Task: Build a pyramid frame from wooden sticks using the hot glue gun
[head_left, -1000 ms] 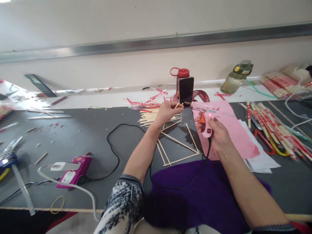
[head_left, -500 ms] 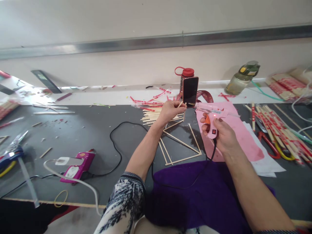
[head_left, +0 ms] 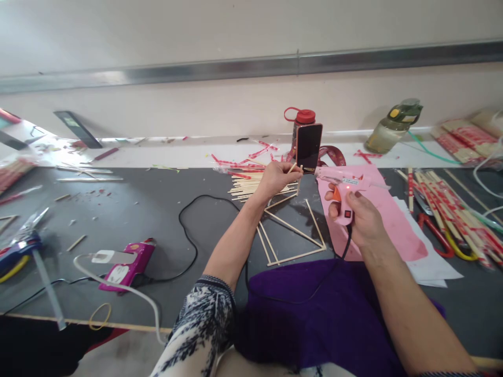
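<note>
The stick frame (head_left: 294, 228) lies well in from the front edge of the worktop (head_left: 145, 209), whose widest open stretch (a few scraps dot it) runs left of the black cable (head_left: 208, 196). The left hand (head_left: 275, 180) pinches a thin stick (head_left: 292, 167); the right hand (head_left: 363, 217) grips the pink glue gun (head_left: 346, 201). Both grips match a second ago, though everything sits farther right in view.

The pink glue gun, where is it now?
In the head view, the pink glue gun is right of centre, held in the right hand over the pink sheet, pointing toward the left hand.
</note>
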Demonstrator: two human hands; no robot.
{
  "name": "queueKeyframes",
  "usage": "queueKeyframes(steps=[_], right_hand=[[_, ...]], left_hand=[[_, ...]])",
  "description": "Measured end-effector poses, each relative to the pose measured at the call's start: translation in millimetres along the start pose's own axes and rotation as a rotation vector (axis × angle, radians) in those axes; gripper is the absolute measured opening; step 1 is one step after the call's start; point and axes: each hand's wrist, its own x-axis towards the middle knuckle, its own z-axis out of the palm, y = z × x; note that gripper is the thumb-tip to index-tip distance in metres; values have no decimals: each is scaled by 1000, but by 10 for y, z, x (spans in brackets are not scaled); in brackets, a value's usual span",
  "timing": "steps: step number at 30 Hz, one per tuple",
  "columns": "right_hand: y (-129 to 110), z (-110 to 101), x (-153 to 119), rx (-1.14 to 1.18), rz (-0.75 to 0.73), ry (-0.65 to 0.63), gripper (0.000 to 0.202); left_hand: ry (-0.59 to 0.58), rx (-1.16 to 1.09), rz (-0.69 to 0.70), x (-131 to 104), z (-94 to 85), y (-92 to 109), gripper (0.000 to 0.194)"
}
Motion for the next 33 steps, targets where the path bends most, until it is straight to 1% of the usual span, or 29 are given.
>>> queueKeyframes(steps=[4, 10, 20, 23, 29, 33], right_hand=[[-8, 10, -5, -7, -4, 14, 28], [-14, 25, -9, -28, -4, 29, 37], [6, 39, -26, -64, 18, 14, 33], [15, 37, -25, -61, 22, 18, 35], [14, 51, -29, -19, 19, 19, 30], [13, 58, -30, -33, 31, 23, 31]], left_hand=[[0, 6, 3, 6, -2, -15, 23], [2, 1, 6, 9, -4, -24, 22], [14, 33, 3, -9, 6, 9, 24], [7, 51, 15, 1, 10, -13, 24], [7, 143, 44, 31, -5, -80, 26], [17, 161, 61, 25, -11, -78, 26]])
